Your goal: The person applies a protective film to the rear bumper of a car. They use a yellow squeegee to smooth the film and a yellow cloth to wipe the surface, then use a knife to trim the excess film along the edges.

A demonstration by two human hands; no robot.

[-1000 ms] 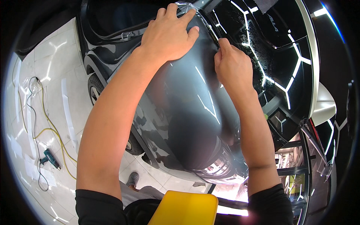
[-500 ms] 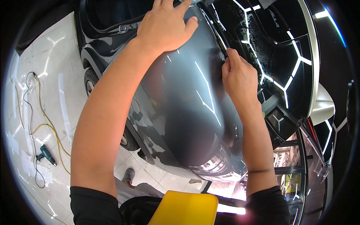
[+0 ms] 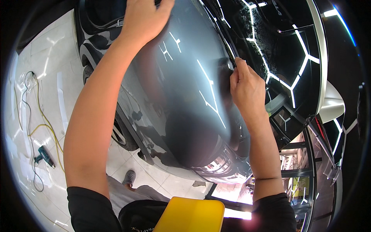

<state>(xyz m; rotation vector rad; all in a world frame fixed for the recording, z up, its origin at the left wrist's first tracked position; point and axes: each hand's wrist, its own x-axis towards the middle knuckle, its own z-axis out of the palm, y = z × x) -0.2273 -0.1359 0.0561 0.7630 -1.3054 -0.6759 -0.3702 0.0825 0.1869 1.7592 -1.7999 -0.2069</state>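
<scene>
A glossy dark grey car body panel (image 3: 181, 100) curves away under both my arms. My left hand (image 3: 148, 19) rests on or just over its far left part, thumb spread from the fingers, whose tips are cut off by the upper edge of the view. Along the seam (image 3: 220, 34) between the panel and the black rear glass (image 3: 286, 58), my right hand (image 3: 248, 85) is closed, index finger and thumb pinched together at the panel's edge. Whatever sits in that pinch is too small or hidden to make out.
A teal heat gun (image 3: 45, 156) with a cord and a yellow hose (image 3: 50, 125) lies on the white tiled floor (image 3: 50, 96) at left. Car wheels show below the panel. A yellow smooth piece (image 3: 189, 214) is in front of my chest. A strut (image 3: 322, 141) stands at right.
My left hand has slid left and farther away over the panel. The right hand has shifted slightly nearer along the seam, still pinched. The view has moved a little.
</scene>
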